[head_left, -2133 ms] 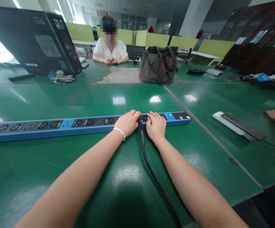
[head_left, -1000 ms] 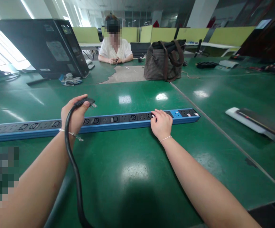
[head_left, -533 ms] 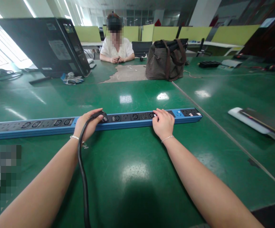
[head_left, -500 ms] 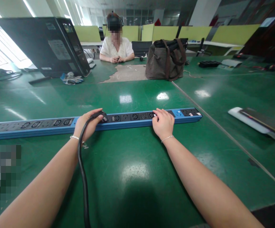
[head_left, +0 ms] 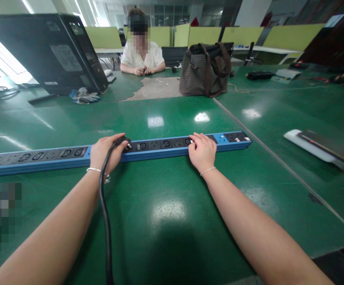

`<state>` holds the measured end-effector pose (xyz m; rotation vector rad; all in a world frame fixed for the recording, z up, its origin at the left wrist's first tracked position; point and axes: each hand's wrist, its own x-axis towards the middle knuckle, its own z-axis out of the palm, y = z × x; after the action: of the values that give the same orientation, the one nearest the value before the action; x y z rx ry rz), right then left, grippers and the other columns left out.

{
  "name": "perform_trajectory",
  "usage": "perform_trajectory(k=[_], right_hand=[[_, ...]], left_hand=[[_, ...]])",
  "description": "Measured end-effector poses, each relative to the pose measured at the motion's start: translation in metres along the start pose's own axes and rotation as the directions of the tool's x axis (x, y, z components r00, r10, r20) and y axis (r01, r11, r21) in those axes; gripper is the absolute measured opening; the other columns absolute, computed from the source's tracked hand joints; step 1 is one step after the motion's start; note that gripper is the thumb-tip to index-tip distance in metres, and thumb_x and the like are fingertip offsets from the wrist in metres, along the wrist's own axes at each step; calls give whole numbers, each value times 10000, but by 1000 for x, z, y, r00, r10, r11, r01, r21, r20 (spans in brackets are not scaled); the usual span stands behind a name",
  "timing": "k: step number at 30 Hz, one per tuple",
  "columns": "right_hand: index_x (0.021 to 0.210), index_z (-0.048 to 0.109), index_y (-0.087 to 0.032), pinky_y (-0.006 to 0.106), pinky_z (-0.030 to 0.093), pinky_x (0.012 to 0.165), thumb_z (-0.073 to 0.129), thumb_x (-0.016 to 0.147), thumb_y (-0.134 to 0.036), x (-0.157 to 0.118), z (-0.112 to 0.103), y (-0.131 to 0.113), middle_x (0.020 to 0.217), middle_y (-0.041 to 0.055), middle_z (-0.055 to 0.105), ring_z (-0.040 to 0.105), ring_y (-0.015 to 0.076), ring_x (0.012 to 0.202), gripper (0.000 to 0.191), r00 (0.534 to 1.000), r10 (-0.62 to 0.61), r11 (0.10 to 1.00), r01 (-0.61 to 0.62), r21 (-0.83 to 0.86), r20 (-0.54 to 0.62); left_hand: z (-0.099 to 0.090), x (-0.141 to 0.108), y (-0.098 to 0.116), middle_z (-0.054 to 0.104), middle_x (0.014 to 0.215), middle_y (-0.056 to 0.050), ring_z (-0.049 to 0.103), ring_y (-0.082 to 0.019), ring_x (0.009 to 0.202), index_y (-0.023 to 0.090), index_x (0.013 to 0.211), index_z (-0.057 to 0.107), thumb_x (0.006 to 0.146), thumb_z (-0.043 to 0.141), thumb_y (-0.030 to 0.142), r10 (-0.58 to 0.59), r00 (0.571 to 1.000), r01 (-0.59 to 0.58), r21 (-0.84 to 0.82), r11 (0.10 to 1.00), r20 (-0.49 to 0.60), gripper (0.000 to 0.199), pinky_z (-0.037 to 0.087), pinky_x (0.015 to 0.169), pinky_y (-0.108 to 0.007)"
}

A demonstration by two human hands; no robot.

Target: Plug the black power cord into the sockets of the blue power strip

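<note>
A long blue-and-black power strip (head_left: 154, 155) with rows of sockets lies across the green table. My left hand (head_left: 104, 155) is closed around a black power plug (head_left: 124, 141) just over the strip, its metal prongs showing and pointing right. From the plug a thick black cord (head_left: 107, 221) runs back over my wrist and down past the bottom of the view. Toward the strip's right end, my right hand (head_left: 204, 153) grips it across its width, thumb and fingers on the top near a socket.
Across the green table (head_left: 172, 190) a person (head_left: 142, 55) in white sits with hands together. A black computer case (head_left: 50, 55) and gloves (head_left: 84, 96) stand far left. A brown bag (head_left: 204, 73) is at the back, a white-and-dark device (head_left: 311, 148) at right.
The whole view has shifted slightly, so things sit a little more to the left and higher. My left hand still holds the plug over the strip, and my right hand keeps its place.
</note>
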<state>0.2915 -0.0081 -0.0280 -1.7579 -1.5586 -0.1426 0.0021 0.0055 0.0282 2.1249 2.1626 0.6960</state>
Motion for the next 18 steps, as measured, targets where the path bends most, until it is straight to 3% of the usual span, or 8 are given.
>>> perform_trajectory(k=[7, 18], right_hand=[[1039, 706, -212, 439, 305, 1032, 429, 810, -204, 0, 0, 0, 1196, 47, 660, 526, 236, 1181, 360, 1000, -4, 1000, 4, -3, -19], [1035, 709, -211, 442, 312, 1032, 429, 810, -209, 0, 0, 0, 1195, 47, 661, 527, 239, 1184, 359, 1000, -6, 1000, 6, -1, -18]], left_hand=[[0, -7, 11, 680, 1114, -95, 550, -270, 1127, 226, 1181, 639, 862, 469, 427, 92, 995, -87, 108, 990, -41, 413, 330, 997, -422], [6, -6, 8, 689, 1085, -72, 559, -273, 1102, 269, 1155, 645, 856, 485, 407, 171, 984, -161, 142, 977, -60, 365, 342, 971, -433]])
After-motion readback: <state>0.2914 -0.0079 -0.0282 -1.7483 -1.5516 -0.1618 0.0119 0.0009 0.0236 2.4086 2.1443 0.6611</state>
